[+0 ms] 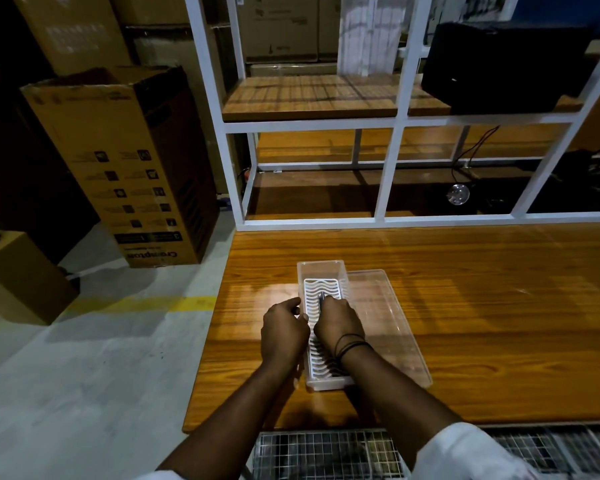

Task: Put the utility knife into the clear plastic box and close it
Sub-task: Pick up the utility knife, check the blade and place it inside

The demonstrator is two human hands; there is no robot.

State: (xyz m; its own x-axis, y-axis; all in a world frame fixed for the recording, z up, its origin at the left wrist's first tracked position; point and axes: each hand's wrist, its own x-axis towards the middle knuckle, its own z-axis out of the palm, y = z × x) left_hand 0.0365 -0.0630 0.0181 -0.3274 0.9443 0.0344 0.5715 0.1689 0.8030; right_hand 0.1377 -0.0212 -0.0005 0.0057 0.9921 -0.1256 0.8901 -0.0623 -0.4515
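A long clear plastic box (321, 269) lies open on the wooden table, with a white wavy grid insert (323, 287) on its floor. Its clear lid (385, 317) lies flat on the table, touching the box's right side. My right hand (338, 322) is inside the box, closed around a dark utility knife (321, 299) whose tip shows just above my fingers, over the grid. My left hand (283, 329) rests against the box's left wall with fingers curled at the rim.
The wooden table (482, 323) stretches to the right. A white metal shelf frame (388, 174) stands at its far edge. Cardboard boxes (125, 161) stand on the floor to the left. A wire mesh (326, 455) sits below the table's near edge.
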